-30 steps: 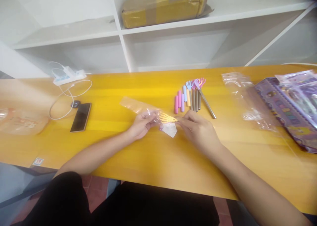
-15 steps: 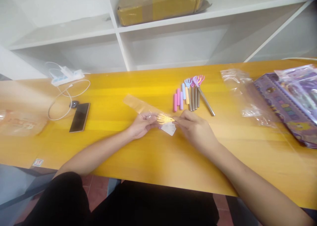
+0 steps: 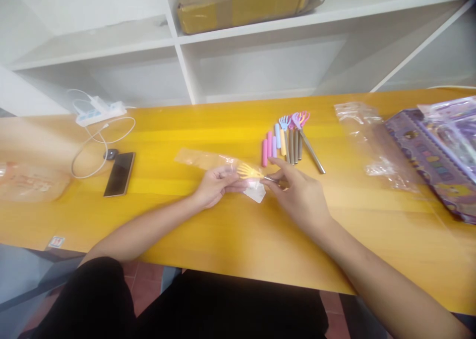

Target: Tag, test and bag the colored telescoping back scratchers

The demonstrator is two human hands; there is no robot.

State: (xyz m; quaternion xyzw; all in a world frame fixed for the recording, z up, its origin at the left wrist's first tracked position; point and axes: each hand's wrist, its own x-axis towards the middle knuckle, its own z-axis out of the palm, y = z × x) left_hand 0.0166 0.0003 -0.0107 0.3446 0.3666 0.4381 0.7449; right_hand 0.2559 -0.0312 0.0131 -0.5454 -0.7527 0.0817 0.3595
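My left hand (image 3: 214, 186) pinches a clear plastic sleeve (image 3: 201, 158) that stretches out to the upper left, with a white label (image 3: 255, 192) hanging below. The yellow claw of a back scratcher (image 3: 248, 171) lies at the sleeve, beside my left fingertips; whether it is inside the plastic is hard to tell. My right hand (image 3: 297, 188) grips the scratcher's metal shaft between thumb and fingers, index finger raised. Just beyond lie several more back scratchers (image 3: 293, 145) with blue, pink and purple claws. Coloured handle tubes (image 3: 269, 146) sit left of their metal rods.
Clear plastic bags (image 3: 372, 145) and a purple printed box (image 3: 427, 155) with packages lie at right. On the left are a phone (image 3: 119, 174), a dark mouse (image 3: 110, 154), a power strip (image 3: 101, 113) with white cable and an orange-tinted bag (image 3: 33, 183). White shelving (image 3: 182, 71) stands behind.
The plastic sleeve has shifted slightly up and left. My right index finger has lifted, so more of the metal shaft shows. The view has tilted a little.
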